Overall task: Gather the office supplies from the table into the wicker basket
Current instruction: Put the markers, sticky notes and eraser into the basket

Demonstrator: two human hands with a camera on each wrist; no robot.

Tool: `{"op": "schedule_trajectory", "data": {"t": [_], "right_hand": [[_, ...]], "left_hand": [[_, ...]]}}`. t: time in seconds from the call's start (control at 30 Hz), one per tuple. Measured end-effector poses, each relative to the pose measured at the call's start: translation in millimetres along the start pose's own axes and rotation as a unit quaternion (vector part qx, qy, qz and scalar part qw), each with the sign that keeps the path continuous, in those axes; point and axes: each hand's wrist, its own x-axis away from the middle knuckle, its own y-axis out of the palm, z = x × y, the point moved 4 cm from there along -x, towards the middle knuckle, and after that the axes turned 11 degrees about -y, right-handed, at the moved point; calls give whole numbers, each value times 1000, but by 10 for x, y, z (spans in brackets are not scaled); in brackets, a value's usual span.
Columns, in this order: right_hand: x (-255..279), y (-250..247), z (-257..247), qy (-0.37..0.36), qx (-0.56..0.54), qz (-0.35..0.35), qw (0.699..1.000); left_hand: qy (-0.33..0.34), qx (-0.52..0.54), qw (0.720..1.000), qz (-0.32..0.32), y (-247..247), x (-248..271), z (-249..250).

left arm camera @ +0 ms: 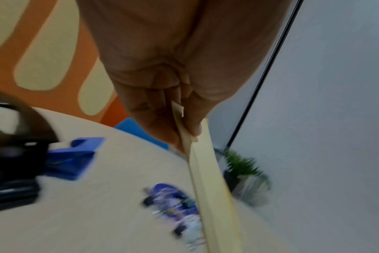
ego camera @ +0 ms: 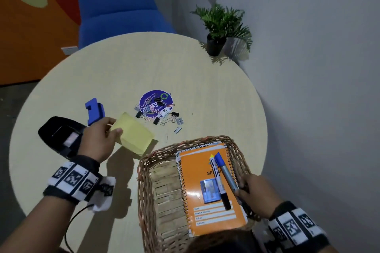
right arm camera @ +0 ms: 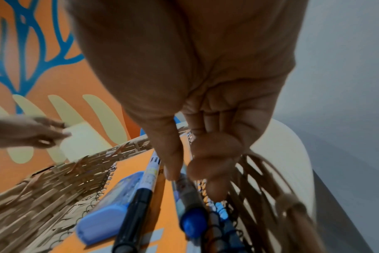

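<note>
My left hand (ego camera: 107, 131) (left arm camera: 184, 123) pinches a yellow sticky-note pad (ego camera: 133, 135) (left arm camera: 212, 179) by its edge and holds it above the table, just left of the wicker basket (ego camera: 148, 170) (right arm camera: 32, 196). In the basket lie an orange spiral notebook (ego camera: 207, 211) (right arm camera: 164, 205), a black-capped marker (ego camera: 221, 187) (right arm camera: 136, 205) and a small blue case (ego camera: 209, 191) (right arm camera: 110, 205). My right hand (ego camera: 244, 189) (right arm camera: 188, 171) pinches the rear end of a blue-capped marker (ego camera: 226, 172) (right arm camera: 190, 202) that rests on the notebook. Mid-table, a pile of binder clips and paper clips (ego camera: 158, 111) (left arm camera: 175, 205) lies on a purple sticker.
A blue stapler-like tool (ego camera: 94, 111) (left arm camera: 76, 159) and a black desk device (ego camera: 59, 133) (left arm camera: 11, 171) sit at the table's left. Staple strips (ego camera: 179, 121) lie near the clips. A potted plant (ego camera: 222, 26) stands at the far right edge, a blue chair (ego camera: 117, 6) behind.
</note>
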Motion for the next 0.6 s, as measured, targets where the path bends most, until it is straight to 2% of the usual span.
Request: {"op": "schedule_trajectory", "data": {"t": [0.07, 0.17, 0.27, 0.37, 0.5, 0.6], "right_hand": [[27, -20, -2, -6, 0, 10, 1000], [78, -103, -24, -17, -13, 30, 999], [130, -198, -34, -27, -36, 51, 998], [172, -251, -32, -51, -52, 66, 995], [210, -232, 37, -54, -45, 60, 996], [217, -199, 89, -55, -18, 62, 996]], "left_hand": [[42, 59, 996, -43, -41, 220, 297], [106, 78, 987, -94, 93, 565, 693], [137, 105, 981, -93, 300, 949, 923], [101, 123, 984, -85, 604, 1117, 858], [25, 78, 995, -60, 988, 1205, 554], [-40, 69, 994, -78, 1170, 1240, 344]]}}
